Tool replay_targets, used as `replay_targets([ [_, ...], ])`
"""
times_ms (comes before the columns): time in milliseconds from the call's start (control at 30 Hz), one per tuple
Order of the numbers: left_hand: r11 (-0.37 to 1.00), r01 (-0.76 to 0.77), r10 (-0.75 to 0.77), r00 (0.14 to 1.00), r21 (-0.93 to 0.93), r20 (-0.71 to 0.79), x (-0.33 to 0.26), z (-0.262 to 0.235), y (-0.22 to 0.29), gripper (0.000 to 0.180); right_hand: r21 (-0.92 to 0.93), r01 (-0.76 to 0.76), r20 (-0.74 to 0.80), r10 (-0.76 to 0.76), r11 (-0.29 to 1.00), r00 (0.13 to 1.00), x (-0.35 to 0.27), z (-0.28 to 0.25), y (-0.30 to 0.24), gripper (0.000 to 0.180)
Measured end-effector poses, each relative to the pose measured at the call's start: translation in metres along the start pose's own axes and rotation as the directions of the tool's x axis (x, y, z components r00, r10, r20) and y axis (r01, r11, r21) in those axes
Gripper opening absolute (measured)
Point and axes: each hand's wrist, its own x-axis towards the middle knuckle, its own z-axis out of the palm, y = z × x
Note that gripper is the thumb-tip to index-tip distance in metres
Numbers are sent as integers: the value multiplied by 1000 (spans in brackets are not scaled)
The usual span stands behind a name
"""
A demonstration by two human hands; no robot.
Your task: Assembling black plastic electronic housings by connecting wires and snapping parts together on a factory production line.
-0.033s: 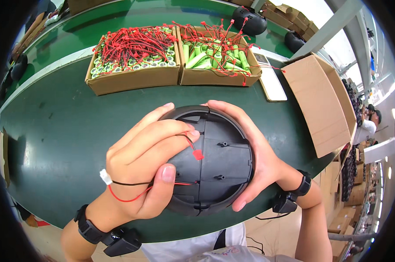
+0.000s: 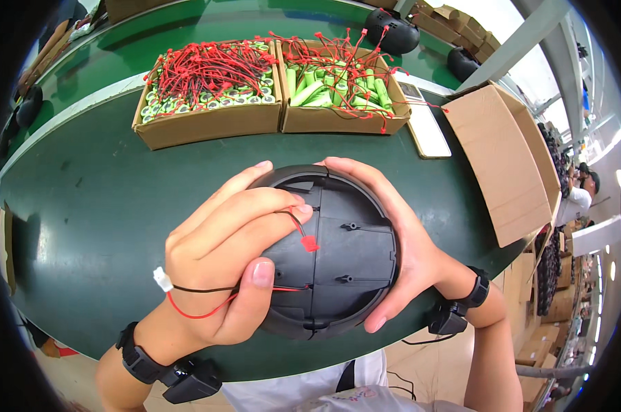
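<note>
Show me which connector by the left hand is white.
The white connector is at the outer edge of the left hand; the red connector is over the black housing.

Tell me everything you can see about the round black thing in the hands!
The black thing is a rounded shell that looks like dull plastic. A seam runs down its middle, two small posts stand right of that, and a raised rim curves around its right side. Wires meet the seam low down. The left hand covers its left part; the right hand cups its right edge. Whether its underside touches the table is hidden.
</note>
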Motion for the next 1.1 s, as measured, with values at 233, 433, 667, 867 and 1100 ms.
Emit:
replay_targets([
  [233, 1000, 4, -4, 1000, 4, 15, 0, -1, 0, 43, 40, -15, 4, 15, 999, 1000, 2, 1, 1, 138],
  [433, 1000, -4, 4, 1000, 0, 20, 0, -3, 2, 43, 40, 63, -2, -63, 997, 998, 1, 6, 3, 139],
  [667, 1000, -3, 2, 1000, -24, -17, -3, 2, -3, 42, 55, 46, -63, -42, 997, 997, 1, 13, 4, 138],
  [867, 999, -1, 0, 1000, -42, -31, -2, 3, 0, 42, 33, 88, -50, -87, 996, 995, 2, 11, 5, 142],
  [1100, 995, 15, -16, 1000, -95, -15, -2, 3, -2, 42, 493, -52, -89, 109, 869, 990, 3, 15, 2, 96],
])
